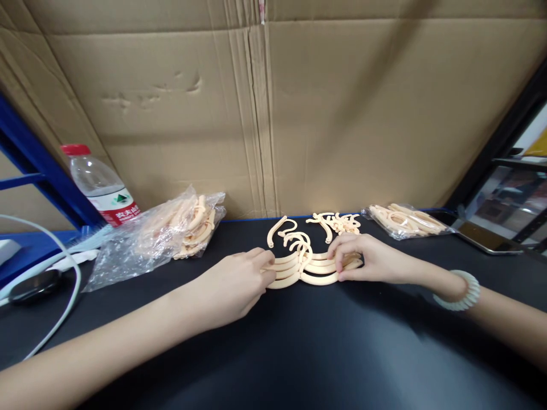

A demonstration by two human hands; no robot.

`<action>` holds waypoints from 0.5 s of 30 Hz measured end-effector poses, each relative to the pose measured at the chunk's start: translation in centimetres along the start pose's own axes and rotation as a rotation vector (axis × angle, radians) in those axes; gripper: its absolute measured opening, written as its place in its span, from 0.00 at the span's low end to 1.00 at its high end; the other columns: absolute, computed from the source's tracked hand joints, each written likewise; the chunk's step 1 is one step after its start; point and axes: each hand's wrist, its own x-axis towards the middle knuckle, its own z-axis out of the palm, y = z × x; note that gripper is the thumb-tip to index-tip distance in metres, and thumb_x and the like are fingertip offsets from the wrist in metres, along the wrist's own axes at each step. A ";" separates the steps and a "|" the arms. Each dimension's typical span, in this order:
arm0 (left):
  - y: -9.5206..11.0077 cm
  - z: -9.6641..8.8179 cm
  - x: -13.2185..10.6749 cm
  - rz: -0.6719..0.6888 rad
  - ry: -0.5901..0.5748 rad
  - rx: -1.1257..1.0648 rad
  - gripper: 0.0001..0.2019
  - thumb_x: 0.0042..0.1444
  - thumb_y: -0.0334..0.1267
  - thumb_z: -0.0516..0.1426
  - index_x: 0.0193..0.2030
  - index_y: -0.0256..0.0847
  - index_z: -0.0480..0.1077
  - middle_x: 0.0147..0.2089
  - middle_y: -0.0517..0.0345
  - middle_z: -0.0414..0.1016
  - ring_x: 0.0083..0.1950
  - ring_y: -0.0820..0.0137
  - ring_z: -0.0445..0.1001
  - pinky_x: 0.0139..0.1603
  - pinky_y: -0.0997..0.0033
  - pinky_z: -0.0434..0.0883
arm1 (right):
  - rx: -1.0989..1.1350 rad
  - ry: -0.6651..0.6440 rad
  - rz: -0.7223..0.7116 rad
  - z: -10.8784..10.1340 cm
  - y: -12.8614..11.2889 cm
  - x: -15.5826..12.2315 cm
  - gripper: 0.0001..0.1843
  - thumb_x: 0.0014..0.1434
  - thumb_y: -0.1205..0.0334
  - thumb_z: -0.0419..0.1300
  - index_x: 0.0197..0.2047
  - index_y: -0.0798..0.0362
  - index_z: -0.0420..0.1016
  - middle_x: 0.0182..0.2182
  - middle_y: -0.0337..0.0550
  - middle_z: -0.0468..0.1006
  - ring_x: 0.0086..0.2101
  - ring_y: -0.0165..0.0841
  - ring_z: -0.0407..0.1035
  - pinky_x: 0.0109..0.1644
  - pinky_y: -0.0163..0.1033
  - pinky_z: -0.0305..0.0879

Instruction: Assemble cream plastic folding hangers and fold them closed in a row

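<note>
Several curved beige pieces, stacked in two fanned rows that meet in the middle, form a stack of curved pieces [318,279] on the black table. My left hand [239,282] grips its left end, fingers closed around the tips. At the right end, my right hand [363,259] pinches the pieces between thumb and fingers; a pale beaded bracelet [459,290] is on that wrist. Thin curled beige pieces [299,242] rise from the stack's centre. The tips inside both hands are hidden.
Behind lie a loose curved piece [276,230] and a pile of small beige parts [342,222]. Plastic bags of similar pieces stand left [196,225] and right [405,219]. Further left are a red-capped water bottle [100,185], a white cable [77,273] and a dark rounded object [34,286]. Cardboard [363,114] walls the back.
</note>
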 end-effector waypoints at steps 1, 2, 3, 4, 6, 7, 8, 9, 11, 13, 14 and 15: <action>-0.2 0.2 0.0 -0.009 0.014 -0.035 0.08 0.57 0.26 0.51 0.35 0.38 0.70 0.40 0.49 0.71 0.41 0.64 0.71 0.41 0.68 0.69 | 0.002 0.012 0.001 0.1 0.0 0.0 0.08 0.55 0.56 0.64 0.30 0.52 0.76 0.40 0.45 0.76 0.41 0.36 0.70 0.48 0.44 0.65; -0.4 0.4 0.1 -0.018 0.023 -0.059 0.08 0.58 0.26 0.50 0.36 0.37 0.70 0.40 0.49 0.71 0.42 0.64 0.71 0.43 0.67 0.69 | 0.004 0.023 0.004 0.1 0.0 0.1 0.09 0.56 0.56 0.64 0.30 0.52 0.76 0.40 0.45 0.76 0.41 0.36 0.71 0.48 0.44 0.65; -0.6 0.6 0.1 -0.025 0.024 -0.071 0.09 0.59 0.26 0.49 0.36 0.37 0.70 0.41 0.48 0.71 0.42 0.64 0.71 0.44 0.67 0.69 | 0.004 0.034 0.007 0.2 0.0 0.1 0.09 0.57 0.56 0.63 0.30 0.52 0.76 0.40 0.45 0.76 0.41 0.36 0.71 0.48 0.44 0.65; -0.8 0.8 0.1 -0.029 0.022 -0.073 0.09 0.59 0.26 0.49 0.36 0.37 0.70 0.42 0.48 0.71 0.43 0.64 0.72 0.44 0.67 0.70 | 0.003 0.043 0.009 0.2 0.0 0.1 0.09 0.57 0.55 0.63 0.30 0.52 0.76 0.40 0.46 0.76 0.41 0.36 0.71 0.48 0.44 0.65; -1.2 1.0 0.2 -0.031 0.015 -0.063 0.11 0.61 0.26 0.47 0.36 0.36 0.69 0.43 0.46 0.71 0.43 0.63 0.72 0.45 0.66 0.70 | -0.004 0.056 0.008 0.3 0.2 0.1 0.10 0.58 0.55 0.62 0.30 0.52 0.75 0.40 0.46 0.76 0.41 0.36 0.71 0.48 0.44 0.66; -1.3 1.1 0.3 -0.029 0.016 -0.058 0.11 0.61 0.27 0.47 0.36 0.35 0.69 0.43 0.46 0.71 0.44 0.63 0.72 0.45 0.65 0.71 | -0.005 0.061 0.009 0.4 0.3 0.1 0.10 0.58 0.55 0.62 0.30 0.53 0.75 0.40 0.46 0.76 0.41 0.36 0.71 0.48 0.43 0.66; -1.5 1.2 0.3 -0.025 0.022 -0.057 0.11 0.61 0.27 0.46 0.36 0.35 0.69 0.43 0.45 0.71 0.44 0.63 0.71 0.45 0.65 0.71 | -0.004 0.065 0.013 0.4 0.4 0.1 0.10 0.57 0.55 0.62 0.29 0.53 0.75 0.40 0.47 0.76 0.42 0.37 0.71 0.48 0.43 0.66; -1.6 1.4 0.3 -0.020 0.034 -0.059 0.11 0.62 0.28 0.47 0.36 0.35 0.69 0.44 0.46 0.71 0.44 0.63 0.71 0.45 0.65 0.71 | 0.002 0.071 0.019 0.5 0.5 0.1 0.10 0.57 0.56 0.62 0.29 0.53 0.75 0.40 0.47 0.76 0.42 0.36 0.72 0.47 0.42 0.67; -1.9 1.6 0.4 -0.008 0.068 -0.071 0.10 0.62 0.30 0.48 0.37 0.36 0.70 0.44 0.47 0.71 0.44 0.64 0.72 0.46 0.66 0.71 | 0.026 0.091 0.039 0.6 0.7 0.1 0.10 0.56 0.56 0.62 0.30 0.54 0.75 0.40 0.47 0.76 0.41 0.36 0.72 0.45 0.40 0.69; -2.1 1.7 0.4 0.000 0.092 -0.077 0.10 0.62 0.31 0.48 0.37 0.37 0.70 0.44 0.47 0.71 0.45 0.64 0.72 0.46 0.66 0.71 | 0.045 0.107 0.056 0.7 0.9 0.1 0.09 0.56 0.56 0.62 0.32 0.54 0.74 0.41 0.48 0.76 0.40 0.35 0.72 0.43 0.39 0.70; -2.2 1.8 0.4 0.000 0.093 -0.074 0.10 0.62 0.31 0.48 0.38 0.37 0.70 0.44 0.48 0.71 0.45 0.64 0.72 0.47 0.66 0.71 | 0.051 0.112 0.061 0.8 0.9 0.1 0.09 0.56 0.56 0.62 0.32 0.54 0.74 0.41 0.48 0.76 0.40 0.35 0.72 0.43 0.39 0.70; -2.3 1.8 0.4 0.000 0.092 -0.070 0.10 0.62 0.30 0.48 0.38 0.37 0.70 0.44 0.48 0.71 0.45 0.64 0.72 0.47 0.66 0.71 | 0.052 0.116 0.062 0.8 1.0 0.1 0.09 0.56 0.56 0.62 0.32 0.54 0.74 0.41 0.48 0.76 0.40 0.36 0.73 0.43 0.40 0.70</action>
